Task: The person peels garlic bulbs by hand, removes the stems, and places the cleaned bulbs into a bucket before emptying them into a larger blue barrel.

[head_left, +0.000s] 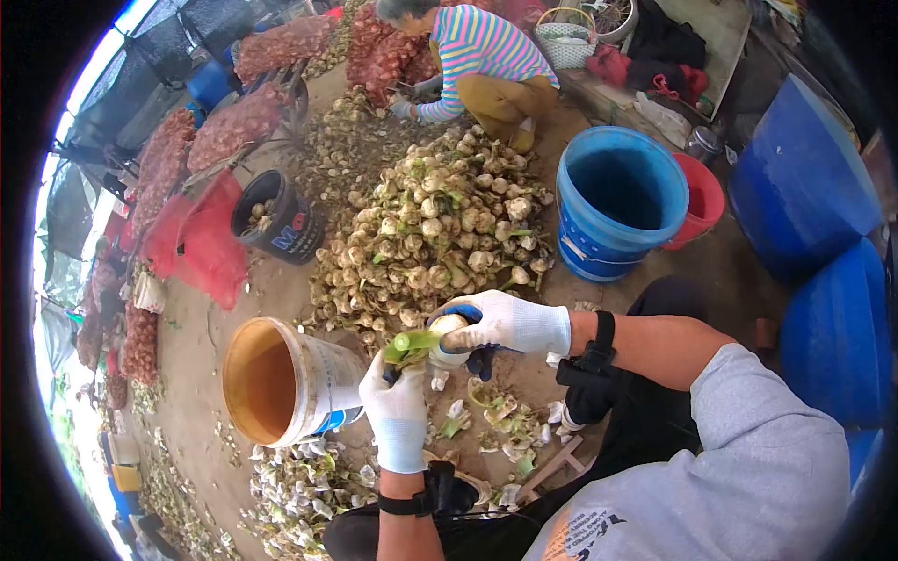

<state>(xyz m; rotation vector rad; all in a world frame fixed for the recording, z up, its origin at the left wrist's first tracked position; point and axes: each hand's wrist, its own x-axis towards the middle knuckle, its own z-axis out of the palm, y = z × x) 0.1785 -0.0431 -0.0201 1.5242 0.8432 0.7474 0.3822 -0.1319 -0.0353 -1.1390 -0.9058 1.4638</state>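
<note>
My right hand (510,323), in a white glove with a dark blue palm, is closed around a pale garlic bulb (450,327). The bulb's thick green stem (410,343) points left, toward my left hand (395,407). That hand, gloved the same way, has its fingers closed at the stem's end; its fingertips are partly hidden. Beyond both hands rises a large heap of garlic bulbs (435,224) with short stems. Loose peeled skins and leaf scraps (505,421) lie on the ground below my hands.
A white bucket (323,383) lies tipped left of my hands. A black bucket (278,220) holding some bulbs, a blue bucket (608,238) and a red bucket (697,201) surround the heap. Another person (491,65) crouches behind it. Filled red net bags (285,47) lie farther back.
</note>
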